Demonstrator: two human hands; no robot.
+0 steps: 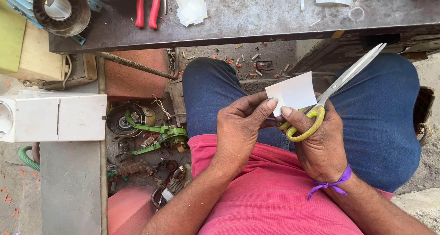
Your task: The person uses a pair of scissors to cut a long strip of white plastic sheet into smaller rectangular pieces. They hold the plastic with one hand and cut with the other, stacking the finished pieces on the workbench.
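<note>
- White paper piece (293, 93) sits over the lap, pinched between both thumbs; its lower edge meets the grip, the sheet rising away from it
- Left hand (238, 129) grips its left corner; right hand (321, 143) holds paper and, it seems, the yellow-handled scissors (330, 95)
- Blades closed, pointing up-right toward the metal bench (256, 19)

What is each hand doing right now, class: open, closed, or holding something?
Left hand: closed, pinching the white paper piece between thumb and fingers.
Right hand: closed around the yellow-handled scissors, thumb also on the paper.
</note>
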